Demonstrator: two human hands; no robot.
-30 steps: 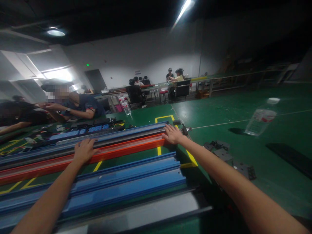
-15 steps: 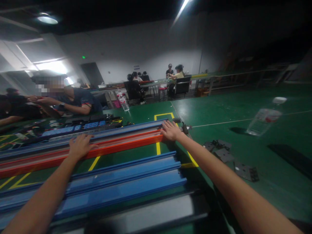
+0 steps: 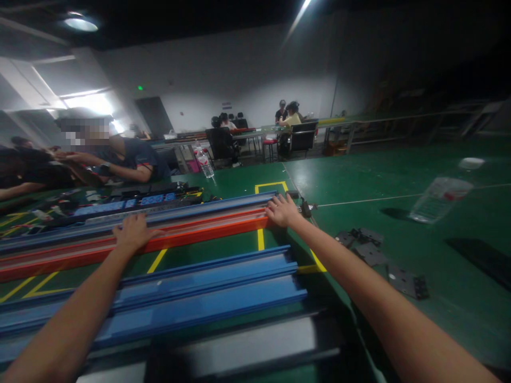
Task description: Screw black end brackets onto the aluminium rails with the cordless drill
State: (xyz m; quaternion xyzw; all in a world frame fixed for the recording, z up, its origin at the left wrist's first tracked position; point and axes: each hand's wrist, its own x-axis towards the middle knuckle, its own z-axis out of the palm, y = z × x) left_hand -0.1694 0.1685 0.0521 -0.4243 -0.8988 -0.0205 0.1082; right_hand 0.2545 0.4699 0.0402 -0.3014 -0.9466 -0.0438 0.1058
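A long orange-red rail (image 3: 207, 232) lies across the green table, with a blue rail (image 3: 223, 204) right behind it. My left hand (image 3: 133, 234) rests on the orange-red rail with its fingers spread. My right hand (image 3: 281, 210) lies over the right ends of the two rails, its fingers apart. Closer to me are blue channel rails (image 3: 215, 311), set side by side. A grey and black rail (image 3: 255, 346) lies nearest my body.
Dark flat brackets (image 3: 407, 282) lie right of my right arm. One bottle (image 3: 441, 199) stands at the right, another (image 3: 204, 162) beyond the rails. A person (image 3: 136, 157) sits at the far left, near blue parts (image 3: 157, 199).
The view has shifted slightly, moving the background and the bottles a little to the right. Both hands remain on the rails, with only small finger movement.
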